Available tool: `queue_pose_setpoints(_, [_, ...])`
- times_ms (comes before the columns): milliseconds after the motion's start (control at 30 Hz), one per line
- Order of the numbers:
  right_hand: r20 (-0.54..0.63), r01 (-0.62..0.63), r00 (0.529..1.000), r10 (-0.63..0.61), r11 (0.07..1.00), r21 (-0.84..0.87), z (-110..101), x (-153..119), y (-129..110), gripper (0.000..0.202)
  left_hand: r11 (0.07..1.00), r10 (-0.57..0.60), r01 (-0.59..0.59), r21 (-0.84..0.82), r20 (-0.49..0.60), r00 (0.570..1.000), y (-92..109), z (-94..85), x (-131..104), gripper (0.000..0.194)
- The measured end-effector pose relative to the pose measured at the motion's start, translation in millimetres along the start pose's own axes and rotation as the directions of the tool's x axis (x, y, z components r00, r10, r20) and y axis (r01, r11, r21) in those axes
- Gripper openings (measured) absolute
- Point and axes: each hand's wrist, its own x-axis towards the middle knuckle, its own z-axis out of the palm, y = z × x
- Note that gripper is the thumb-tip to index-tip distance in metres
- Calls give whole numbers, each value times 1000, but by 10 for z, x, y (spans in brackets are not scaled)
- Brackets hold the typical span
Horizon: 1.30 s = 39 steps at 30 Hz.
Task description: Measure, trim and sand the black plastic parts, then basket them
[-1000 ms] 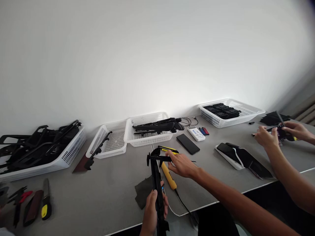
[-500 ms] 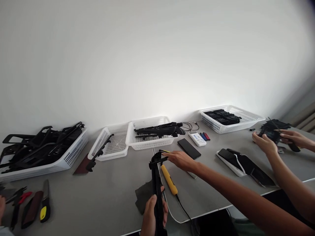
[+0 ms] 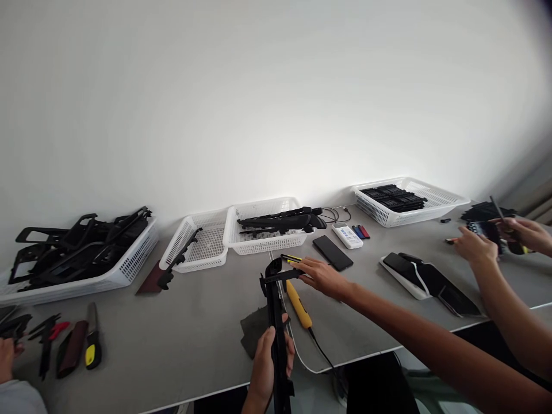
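Note:
My left hand (image 3: 265, 362) is wrapped round a long, narrow black plastic part (image 3: 276, 322), held upright over the table's front edge. My right hand (image 3: 323, 277) is closed on one end of a slim black caliper (image 3: 280, 278), which lies across the upper end of the plastic part. Just beyond my right fingers is a yellow-and-black cutter (image 3: 291, 259). A yellow corded tool (image 3: 299, 305) lies right of the plastic part, and a dark cloth-like sheet (image 3: 253, 330) lies to its left.
White baskets (image 3: 204, 265) of black parts line the wall. A black phone (image 3: 332, 253) and white box (image 3: 348, 237) lie on the right. Knife (image 3: 92, 339) and red-handled tool (image 3: 58, 329) are at left. Co-workers' hands show at left (image 3: 7, 359) and right (image 3: 476, 244).
The caliper now lies more level across the part's top, and my right hand has shifted slightly right. The view has tilted a little. The right co-worker's hands have moved.

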Motion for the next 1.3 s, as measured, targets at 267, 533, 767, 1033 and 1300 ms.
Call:
queue_pose_setpoints(267, [-156,-13,988,12,1000,-7,207,-126,-45,49,999,31,-31,7,2,1000,0,16,7,93])
queue_pose_setpoints(533, [-300,-105,950,90,994,-35,372,-102,-141,41,1000,18,-18,17,-10,1000,22,20,14,92])
queue_pose_setpoints(767, [-302,-111,949,91,993,-50,426,-90,-173,39,1000,9,-9,12,8,1000,26,13,21,93])
queue_pose_setpoints(1033, [-293,-127,950,103,990,-63,439,-92,-127,38,1000,7,-7,-7,18,1000,16,5,30,90])
queue_pose_setpoints(1300, [-265,-129,959,104,988,-80,442,-85,-99,37,999,10,-9,-33,18,1000,32,19,21,88])
